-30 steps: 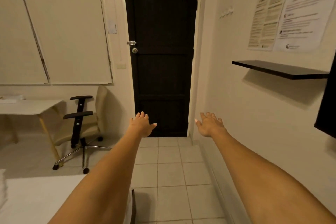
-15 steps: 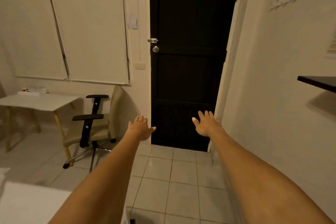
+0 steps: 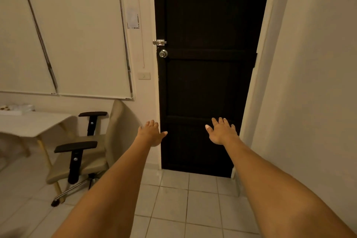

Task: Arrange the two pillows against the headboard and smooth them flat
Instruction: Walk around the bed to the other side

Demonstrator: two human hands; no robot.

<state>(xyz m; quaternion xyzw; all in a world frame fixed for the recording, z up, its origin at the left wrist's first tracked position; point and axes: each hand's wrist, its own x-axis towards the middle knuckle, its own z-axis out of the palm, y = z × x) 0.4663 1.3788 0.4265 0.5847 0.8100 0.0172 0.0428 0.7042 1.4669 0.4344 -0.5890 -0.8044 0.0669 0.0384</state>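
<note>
No pillow, bed or headboard shows in the head view. Both my arms stretch straight out in front of me at about waist height. My left hand [image 3: 151, 133] is held palm down with its fingers spread and nothing in it. My right hand [image 3: 221, 131] is also palm down, fingers apart and empty, in front of the lower part of a dark door [image 3: 208, 48]. Neither hand touches anything.
The dark door is shut, with a bolt and round knob [image 3: 163, 53] on its left edge. An office chair [image 3: 83, 156] with black armrests stands at the left beside a white table [image 3: 29, 123]. A plain wall [image 3: 313, 102] runs along the right. Pale floor tiles [image 3: 193, 199] lie ahead.
The view has closed in on the door and turned slightly left; the shelf, the posters and the white bed corner have left the frame. My hands stay outstretched and empty.
</note>
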